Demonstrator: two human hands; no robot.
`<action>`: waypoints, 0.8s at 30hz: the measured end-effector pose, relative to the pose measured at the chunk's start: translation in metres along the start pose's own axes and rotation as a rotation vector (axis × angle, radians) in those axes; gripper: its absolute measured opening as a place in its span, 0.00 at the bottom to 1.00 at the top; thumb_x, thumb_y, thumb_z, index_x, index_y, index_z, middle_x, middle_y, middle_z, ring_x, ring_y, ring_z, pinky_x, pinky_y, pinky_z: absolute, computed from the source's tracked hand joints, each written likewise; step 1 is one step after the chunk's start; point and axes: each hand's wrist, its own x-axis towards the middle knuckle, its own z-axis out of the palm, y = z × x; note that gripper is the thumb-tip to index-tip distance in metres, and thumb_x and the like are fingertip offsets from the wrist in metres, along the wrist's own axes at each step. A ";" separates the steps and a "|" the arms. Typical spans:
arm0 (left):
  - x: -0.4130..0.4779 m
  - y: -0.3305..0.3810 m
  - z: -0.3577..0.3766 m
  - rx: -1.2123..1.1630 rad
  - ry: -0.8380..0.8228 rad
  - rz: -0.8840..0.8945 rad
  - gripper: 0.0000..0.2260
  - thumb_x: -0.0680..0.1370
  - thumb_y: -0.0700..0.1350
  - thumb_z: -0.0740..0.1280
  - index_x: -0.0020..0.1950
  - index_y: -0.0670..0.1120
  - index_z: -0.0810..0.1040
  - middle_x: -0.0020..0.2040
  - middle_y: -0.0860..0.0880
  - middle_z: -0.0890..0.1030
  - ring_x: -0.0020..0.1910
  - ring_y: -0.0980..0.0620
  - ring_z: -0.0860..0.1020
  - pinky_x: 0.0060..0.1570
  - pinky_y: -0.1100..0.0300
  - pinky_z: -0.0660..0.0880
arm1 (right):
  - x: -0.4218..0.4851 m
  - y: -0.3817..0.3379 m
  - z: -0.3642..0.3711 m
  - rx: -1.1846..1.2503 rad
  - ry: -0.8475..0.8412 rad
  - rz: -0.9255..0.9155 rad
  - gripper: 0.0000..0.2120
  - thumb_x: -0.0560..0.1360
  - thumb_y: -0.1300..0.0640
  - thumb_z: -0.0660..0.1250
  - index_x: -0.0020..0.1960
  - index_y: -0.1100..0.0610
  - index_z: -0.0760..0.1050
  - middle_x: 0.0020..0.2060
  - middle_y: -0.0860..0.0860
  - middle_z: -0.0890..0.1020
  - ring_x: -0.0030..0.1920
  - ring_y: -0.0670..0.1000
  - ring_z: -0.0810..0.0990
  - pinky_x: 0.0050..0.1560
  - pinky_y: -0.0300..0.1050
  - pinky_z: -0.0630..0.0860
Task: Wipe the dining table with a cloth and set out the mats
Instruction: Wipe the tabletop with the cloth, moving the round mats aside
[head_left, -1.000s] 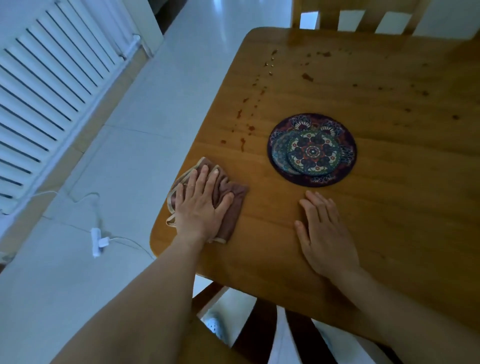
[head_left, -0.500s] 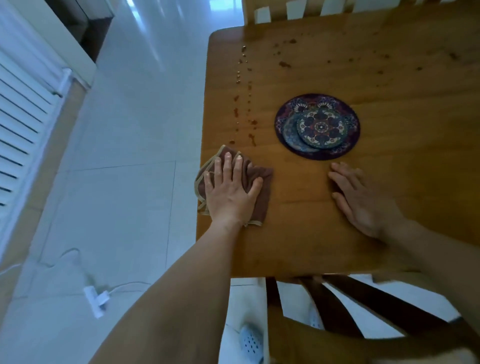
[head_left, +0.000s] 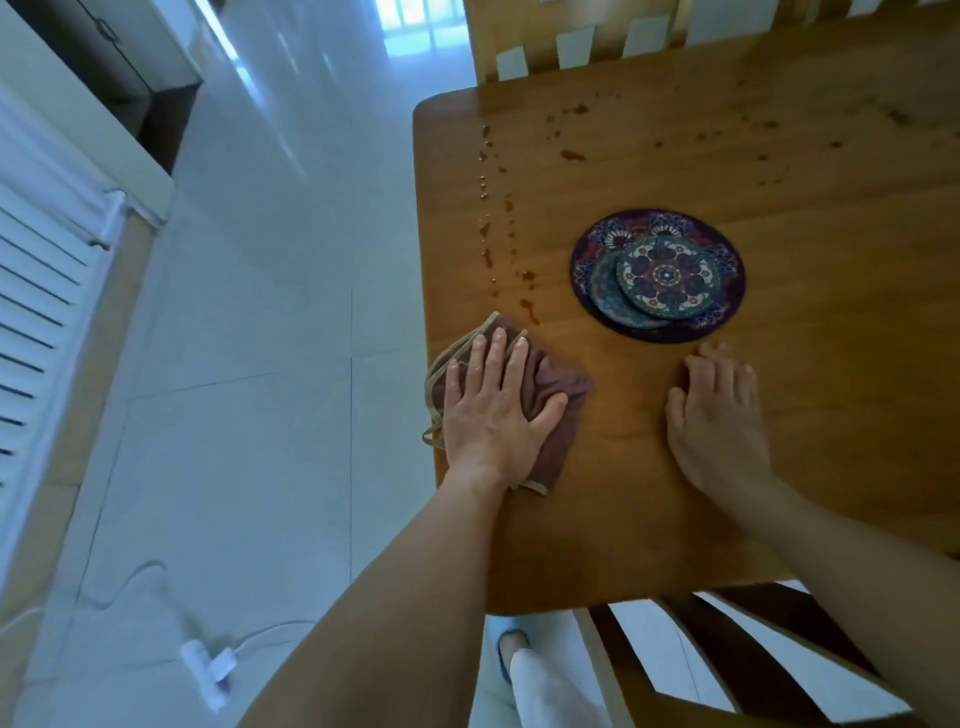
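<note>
while the left hand lies flat on the cloth, fingers spread apart and pressing down rather than clamped on it, the cloth sits folded at the table's left edge, near the front corner, its tan-trimmed border partly hanging past the edge. right hand rests palm down on bare wood, fingers a little apart, holding nothing, tips just short of the mats. mats: round, patterned, stacked, two smaller ones on a larger dark one, lying between the hands and the table's far side, apart from the cloth. reddish-brown spots run in a line from just beyond the cloth toward the far left corner; more are scattered across the far part of the table. a chair back stands at the far edge, another chair at the near edge. a white cable lies on the floor.
</note>
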 end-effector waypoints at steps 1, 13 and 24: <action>0.004 -0.004 -0.001 0.002 -0.004 0.014 0.34 0.78 0.69 0.41 0.80 0.55 0.47 0.81 0.52 0.47 0.79 0.51 0.43 0.77 0.48 0.40 | -0.001 -0.003 0.002 -0.020 0.008 0.014 0.19 0.82 0.56 0.53 0.69 0.65 0.64 0.72 0.61 0.63 0.76 0.59 0.54 0.77 0.54 0.47; 0.089 -0.032 -0.006 0.085 -0.042 0.090 0.36 0.76 0.69 0.34 0.80 0.52 0.43 0.81 0.51 0.44 0.79 0.51 0.42 0.77 0.49 0.40 | -0.001 -0.004 0.004 -0.048 0.011 0.038 0.22 0.81 0.54 0.53 0.70 0.64 0.65 0.72 0.59 0.65 0.76 0.58 0.58 0.77 0.54 0.53; 0.048 -0.026 -0.007 -0.012 -0.060 0.167 0.28 0.82 0.59 0.38 0.81 0.50 0.46 0.81 0.49 0.46 0.79 0.51 0.44 0.77 0.51 0.43 | 0.000 -0.026 -0.003 -0.194 0.036 0.138 0.19 0.79 0.58 0.55 0.67 0.66 0.71 0.69 0.61 0.71 0.71 0.60 0.67 0.72 0.60 0.62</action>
